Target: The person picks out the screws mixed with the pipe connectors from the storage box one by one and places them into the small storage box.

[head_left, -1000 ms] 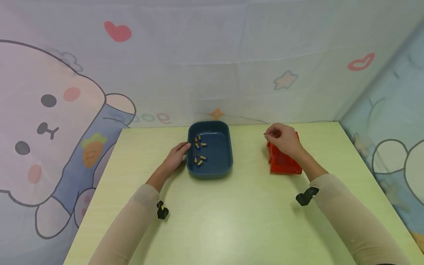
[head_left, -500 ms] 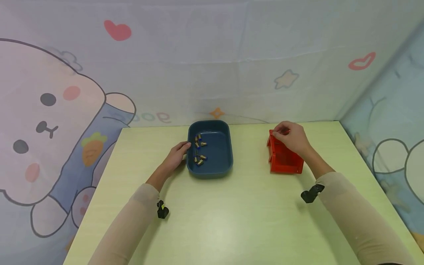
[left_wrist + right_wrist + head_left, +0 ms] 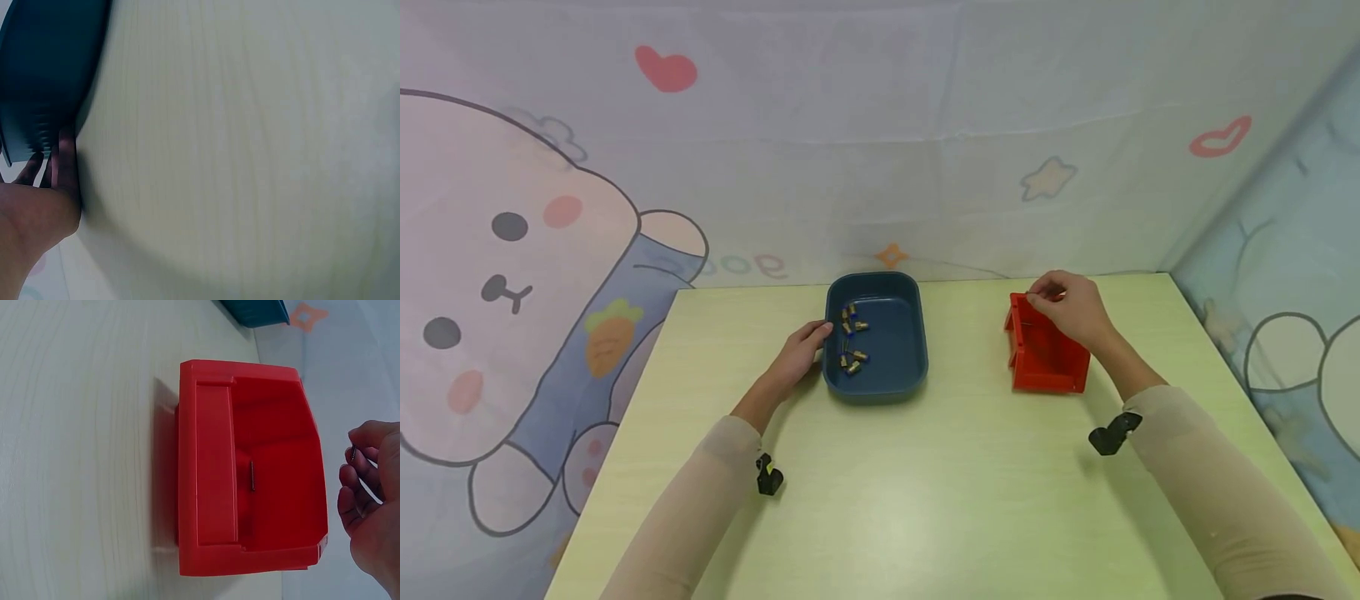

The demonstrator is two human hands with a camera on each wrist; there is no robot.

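My left hand rests at the left side of a dark blue tray; in the left wrist view its straight fingers lie against the tray's outer wall. Over the back part of a red bin, my right hand pinches a small dark screw between thumb and fingertips. Another screw lies on the floor of the bin, as the right wrist view shows.
Several small brass-coloured pieces with blue ends lie in the left half of the tray. Both containers stand on a pale wooden table, close to a printed cloth backdrop along its back edge.
My right hand has moved to the right, from the bin's back left corner to above its back part, uncovering more of the bin. The left hand and the tray have stayed put.
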